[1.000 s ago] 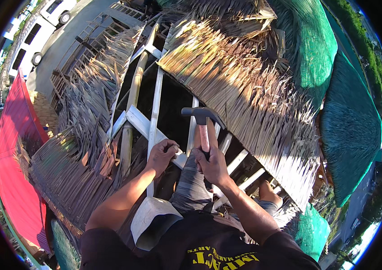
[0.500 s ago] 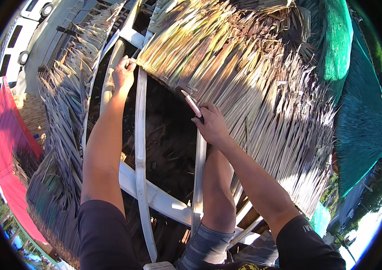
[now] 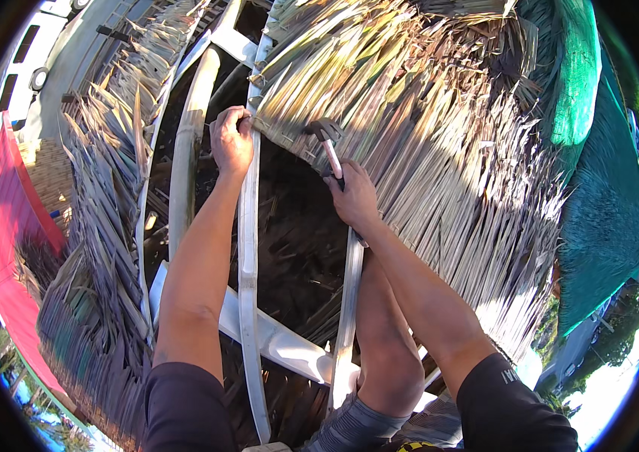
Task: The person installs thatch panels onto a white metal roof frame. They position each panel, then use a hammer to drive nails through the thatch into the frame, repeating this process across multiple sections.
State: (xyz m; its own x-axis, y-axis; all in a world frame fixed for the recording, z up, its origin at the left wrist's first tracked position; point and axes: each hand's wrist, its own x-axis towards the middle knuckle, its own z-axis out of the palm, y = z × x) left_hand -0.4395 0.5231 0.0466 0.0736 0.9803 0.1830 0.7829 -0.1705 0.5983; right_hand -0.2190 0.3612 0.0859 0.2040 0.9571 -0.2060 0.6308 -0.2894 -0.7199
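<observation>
The left hand (image 3: 232, 143) has its fingers curled in and narrowly closed, thumb and forefinger drawn together at the near left corner of a tan and brown panel of dried-leaf thatch (image 3: 425, 151); whether a small thing is pinched between those fingertips cannot be told. Just under them runs a long, narrow, white-painted wooden rafter (image 3: 248, 241), which passes down beside the wrist. The right hand (image 3: 354, 197) has its fingers wrapped closed around the dark lower grip of a claw hammer with a pale pinkish handle and a dark metal head (image 3: 333, 158). The hammer slants up and to the left from the right fingers, its head over the lower edge of the thatch, to the right of the left fingertips and apart from them; whether the head touches the leaves is unclear. To the left of the left fingers stands a thick, pale yellowish bamboo pole (image 3: 191, 132), and beyond it lies a ragged slope of grey-brown leaf thatch (image 3: 105, 203). Below both sets of fingers a broad, white-painted wooden beam (image 3: 289, 352) crosses behind the rafter, and a bare knee (image 3: 394, 369) is bent below the right hand. Far right of the right fingers hangs a dark green, shaggy-looking roof cover (image 3: 609, 196).
</observation>
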